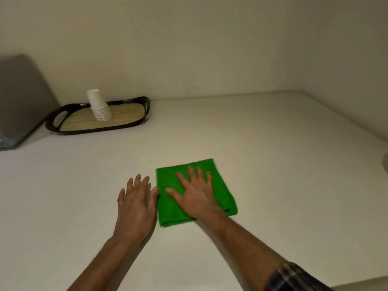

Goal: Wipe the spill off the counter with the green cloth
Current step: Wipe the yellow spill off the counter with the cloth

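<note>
A folded green cloth (pixel 168 208) lies flat on the pale counter (pixel 273 164), a little right of centre. My right hand (pixel 196 195) rests palm down on top of the cloth with its fingers spread. My left hand (pixel 136 204) lies flat on the bare counter just left of the cloth, fingers apart, its thumb at the cloth's left edge. It holds nothing. I cannot make out any spill on the counter.
A black tray (pixel 52 122) with a wooden base stands at the back left against the wall, bearing an upturned stack of white paper cups (pixel 98 106). A grey appliance (pixel 19 97) sits at the far left. The counter's right edge runs diagonally at the right.
</note>
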Motion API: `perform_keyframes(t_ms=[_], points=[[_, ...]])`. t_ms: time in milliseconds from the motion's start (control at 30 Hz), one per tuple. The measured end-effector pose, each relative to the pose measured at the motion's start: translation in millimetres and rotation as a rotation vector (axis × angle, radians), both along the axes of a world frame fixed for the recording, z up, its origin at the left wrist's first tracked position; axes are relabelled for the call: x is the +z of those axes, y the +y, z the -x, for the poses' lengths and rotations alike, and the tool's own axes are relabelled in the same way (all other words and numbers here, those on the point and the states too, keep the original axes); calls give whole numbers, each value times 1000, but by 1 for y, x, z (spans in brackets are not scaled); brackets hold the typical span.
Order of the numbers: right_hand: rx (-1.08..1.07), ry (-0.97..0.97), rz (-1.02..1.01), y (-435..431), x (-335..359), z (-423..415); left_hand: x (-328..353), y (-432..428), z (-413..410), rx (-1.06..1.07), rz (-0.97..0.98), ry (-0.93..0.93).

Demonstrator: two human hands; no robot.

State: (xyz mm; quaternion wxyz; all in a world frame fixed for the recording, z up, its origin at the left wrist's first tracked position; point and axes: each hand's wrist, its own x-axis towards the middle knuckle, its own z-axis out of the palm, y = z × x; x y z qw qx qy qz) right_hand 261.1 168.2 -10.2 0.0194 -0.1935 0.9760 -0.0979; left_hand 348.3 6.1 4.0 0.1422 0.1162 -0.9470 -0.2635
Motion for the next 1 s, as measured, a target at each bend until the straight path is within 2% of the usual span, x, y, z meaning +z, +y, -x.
perform_keyframes(t_ms=[100,167,300,433,600,767,1000], points=[[-114,1,-1,31,2,3,-5,-14,-7,25,-7,-1],[-104,22,17,51,1,-18,-8,-23,-10,37,-20,-7],[45,-37,29,52,-5,-79,-9,-38,-12,78,-59,-26],[212,-67,89,5,-6,-97,-8,-48,-5,71,-108,-52],[238,-2,76,-59,-1,-45,1,-56,16,93,-127,-25],[207,3,61,-108,-2,22,0,-58,31,88,-57,-20],[-16,-11,23,-84,-2,74,-9,-55,34,79,35,-136]])
